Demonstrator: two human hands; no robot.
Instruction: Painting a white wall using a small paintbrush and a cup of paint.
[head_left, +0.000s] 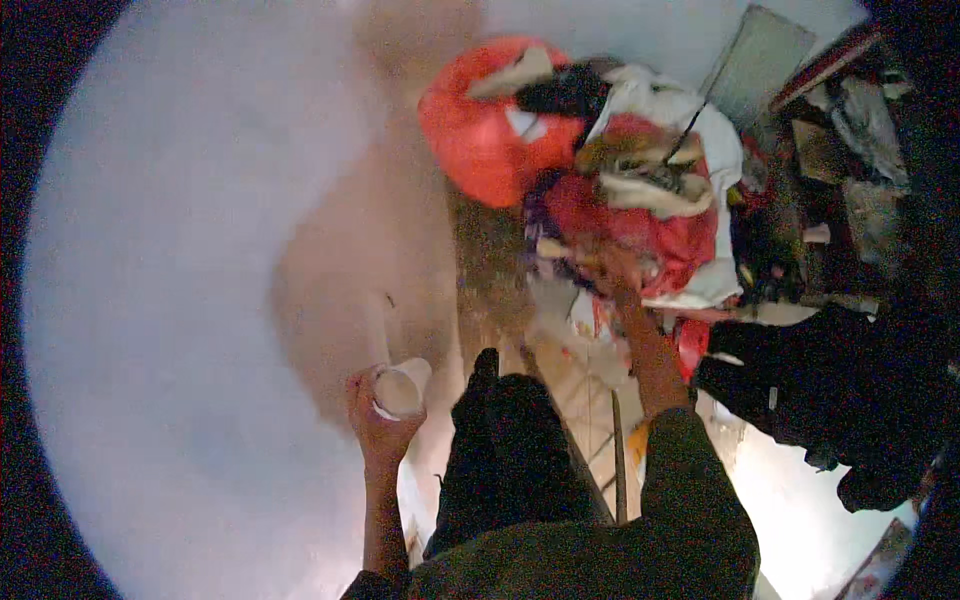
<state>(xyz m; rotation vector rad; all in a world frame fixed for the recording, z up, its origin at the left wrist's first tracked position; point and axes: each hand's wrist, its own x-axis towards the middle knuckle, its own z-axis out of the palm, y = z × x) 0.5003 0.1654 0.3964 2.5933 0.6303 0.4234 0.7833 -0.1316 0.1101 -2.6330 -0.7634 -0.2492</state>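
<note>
My left hand (379, 416) is wrapped around a pale, cup-like cylinder (400, 391), its round beige end turned towards me. What the cylinder contains, if anything, is unclear. On the other side, my right hand (611, 266) reaches to the lower edge of a heap of red cloth (600, 214). Blur hides its fingers, so whether they grip the cloth does not show. Cream and brown pieces lie on the heap, and a white cloth or bag (724, 161) borders it. Beyond my right hand sits a bright orange-red bag or cloth (487, 127).
A pale wall (172, 262) fills the left side. Clutter crowds the dark shelf area (817, 187) at right, below a tilted grey panel (761, 64). Black cloth or a bag (817, 390) lies beside my right forearm. Brown flooring (487, 277) shows ahead of my dark-clothed legs (517, 457).
</note>
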